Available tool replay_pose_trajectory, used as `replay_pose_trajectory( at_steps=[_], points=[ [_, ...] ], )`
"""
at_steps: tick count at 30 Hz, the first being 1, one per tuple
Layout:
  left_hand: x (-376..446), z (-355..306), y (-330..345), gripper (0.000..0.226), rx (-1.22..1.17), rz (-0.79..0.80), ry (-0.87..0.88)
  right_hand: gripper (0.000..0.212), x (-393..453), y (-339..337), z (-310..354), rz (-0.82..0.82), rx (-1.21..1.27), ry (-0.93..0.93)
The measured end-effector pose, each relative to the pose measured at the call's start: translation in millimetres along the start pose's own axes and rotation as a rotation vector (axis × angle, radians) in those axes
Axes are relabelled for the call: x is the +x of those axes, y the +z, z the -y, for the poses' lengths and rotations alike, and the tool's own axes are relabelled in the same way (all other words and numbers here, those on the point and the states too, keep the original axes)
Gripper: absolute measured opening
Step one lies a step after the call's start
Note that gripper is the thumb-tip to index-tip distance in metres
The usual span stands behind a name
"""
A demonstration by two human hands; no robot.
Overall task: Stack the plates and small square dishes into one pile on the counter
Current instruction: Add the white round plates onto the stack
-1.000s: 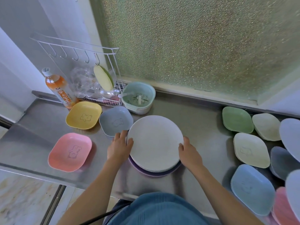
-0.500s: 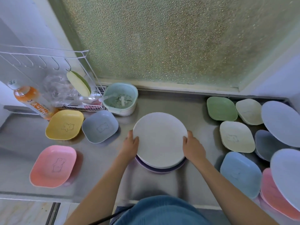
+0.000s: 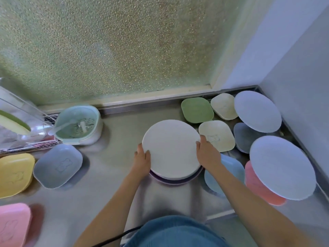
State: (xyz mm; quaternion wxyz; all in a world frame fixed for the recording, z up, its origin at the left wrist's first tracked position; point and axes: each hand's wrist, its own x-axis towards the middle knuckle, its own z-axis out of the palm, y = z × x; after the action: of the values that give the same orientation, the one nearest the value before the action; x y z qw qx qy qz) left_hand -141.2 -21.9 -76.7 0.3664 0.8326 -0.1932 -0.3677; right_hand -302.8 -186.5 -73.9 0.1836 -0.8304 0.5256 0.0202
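A pile of round plates [image 3: 171,148], white on top with a purple one at the bottom, sits on the steel counter [image 3: 110,172]. My left hand [image 3: 141,160] grips its left rim and my right hand [image 3: 207,153] grips its right rim. To the right lie two pale blue round plates [image 3: 257,111] [image 3: 282,167], a green square dish [image 3: 196,110], two cream dishes [image 3: 223,106] [image 3: 218,135], a grey dish [image 3: 246,137], a light blue dish [image 3: 229,171] and a pink dish [image 3: 258,188]. On the left lie a grey-blue dish [image 3: 57,165], a yellow dish [image 3: 15,174] and a pink dish [image 3: 13,225].
A mint strainer bowl [image 3: 78,124] stands at the back left beside a wire rack [image 3: 23,129] holding a green-rimmed plate and clear plastic. Frosted glass runs along the back, and a wall closes the right side. The counter's front edge is near my body.
The plate pile, held by both hands, has slid to the right, close against the dishes on the right. My view has turned right; the bottle has left the frame.
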Motion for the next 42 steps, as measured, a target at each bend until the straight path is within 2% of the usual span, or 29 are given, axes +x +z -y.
replay_pose_trajectory(
  at_steps=[4,6,8,10,12,15,17,18,22,24,28,32,34,35,36,38,40,42],
  points=[
    [3,-3,11,0.04,-0.002,-0.06,-0.012,0.039,7,-7,-13,0.024,0.063,-0.032],
    [3,-1,13,0.039,-0.006,-0.08,-0.009,0.037,12,-14,-19,-0.014,0.217,-0.005],
    [3,2,14,0.039,0.007,-0.094,-0.006,0.032,25,-24,-29,-0.106,0.475,0.141],
    [5,3,15,0.039,0.004,-0.117,-0.007,0.03,44,-36,-47,-0.177,0.762,0.389],
    [5,2,17,0.039,-0.008,-0.135,-0.02,0.026,67,-47,-74,-0.143,1.004,0.633],
    [3,0,20,0.038,-0.022,-0.162,-0.024,0.022,89,-63,-99,0.027,1.265,0.741],
    [3,0,21,0.036,-0.027,-0.179,-0.027,0.023,97,-71,-104,-0.037,1.579,0.838],
    [3,1,21,0.036,-0.027,-0.184,-0.032,0.023,102,-73,-105,-0.085,1.659,0.866],
    [4,2,21,0.035,-0.038,-0.187,-0.049,0.029,124,-71,-114,-0.158,1.826,0.866],
    [3,1,20,0.04,-0.041,-0.19,-0.055,0.025,129,-73,-117,-0.151,1.923,0.878],
    [3,-2,20,0.036,-0.059,-0.186,-0.063,0.014,133,-80,-120,-0.213,1.952,0.953],
    [3,-1,22,0.03,-0.059,-0.194,-0.065,0.013,123,-93,-113,-0.322,2.026,1.062],
    [2,-2,23,0.037,-0.054,-0.202,-0.058,0.018,110,-94,-104,-0.38,1.997,0.918],
    [2,-2,23,0.04,-0.048,-0.204,-0.058,0.023,104,-97,-96,-0.339,1.983,0.84],
    [2,-2,22,0.04,-0.044,-0.204,-0.065,0.025,97,-95,-89,-0.312,1.993,0.815],
    [2,-3,22,0.036,-0.023,-0.201,-0.066,0.023,86,-88,-72,-0.386,1.981,0.807],
    [1,-4,21,0.037,0.029,-0.203,-0.061,0.021,76,-80,-52,-0.32,1.964,0.815],
    [-1,-7,20,0.041,0.093,-0.223,-0.06,0.022,59,-66,-33,-0.201,1.862,0.732]
  ],
)
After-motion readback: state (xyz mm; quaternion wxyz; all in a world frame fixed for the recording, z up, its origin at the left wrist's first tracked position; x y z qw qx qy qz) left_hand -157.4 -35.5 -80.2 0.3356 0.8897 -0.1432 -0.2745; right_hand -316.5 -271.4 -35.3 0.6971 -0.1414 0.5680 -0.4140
